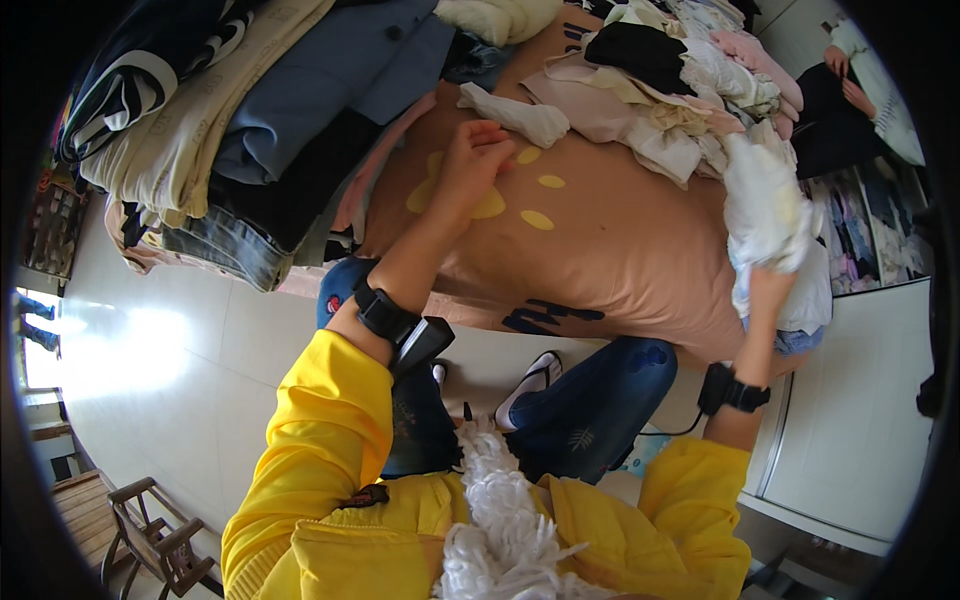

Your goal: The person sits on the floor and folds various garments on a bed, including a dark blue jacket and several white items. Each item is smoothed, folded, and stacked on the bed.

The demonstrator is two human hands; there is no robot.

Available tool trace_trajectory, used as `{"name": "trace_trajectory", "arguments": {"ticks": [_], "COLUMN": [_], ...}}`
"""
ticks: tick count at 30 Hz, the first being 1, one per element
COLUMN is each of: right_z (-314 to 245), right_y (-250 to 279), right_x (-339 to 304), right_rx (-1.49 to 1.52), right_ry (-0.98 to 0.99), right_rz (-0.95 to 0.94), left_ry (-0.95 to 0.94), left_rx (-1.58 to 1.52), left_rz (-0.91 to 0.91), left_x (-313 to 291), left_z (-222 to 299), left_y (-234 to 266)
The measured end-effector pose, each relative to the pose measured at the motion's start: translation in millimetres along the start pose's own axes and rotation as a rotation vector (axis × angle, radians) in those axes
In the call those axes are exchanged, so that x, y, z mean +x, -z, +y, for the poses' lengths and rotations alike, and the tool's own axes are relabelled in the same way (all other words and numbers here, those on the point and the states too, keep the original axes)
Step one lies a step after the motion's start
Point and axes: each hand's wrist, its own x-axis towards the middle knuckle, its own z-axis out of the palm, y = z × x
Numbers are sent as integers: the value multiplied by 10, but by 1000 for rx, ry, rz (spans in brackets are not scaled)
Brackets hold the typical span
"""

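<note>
My left hand (470, 160) rests with curled fingers on the peach bedsheet (600, 260), just below a rolled white cloth (520, 115); it holds nothing I can see. My right hand (768, 285) is closed on a white garment (765, 205) and lifts it at the bed's right side. Both wrists carry black bands, and my sleeves are yellow.
A stack of folded clothes (250, 120) covers the bed's left part. A loose heap of mixed garments (680, 80) lies at the far right. A wooden chair (150, 535) stands on the pale floor at lower left. Another person (850, 100) sits at upper right. A white cabinet (860, 420) stands at right.
</note>
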Motion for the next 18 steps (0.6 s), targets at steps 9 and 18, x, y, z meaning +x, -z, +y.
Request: {"name": "trace_trajectory", "arguments": {"ticks": [9,18], "right_z": [-983,-1183], "right_y": [8,-609], "right_x": [-113,-399], "right_rx": [-166,-294], "right_ry": [212,318], "right_rz": [-908,-774], "left_ry": [-226,-487], "left_rx": [291,648], "left_rz": [-253,-513], "left_x": [-123,-399], "left_z": [-81,-13], "left_y": [-101,-226]}}
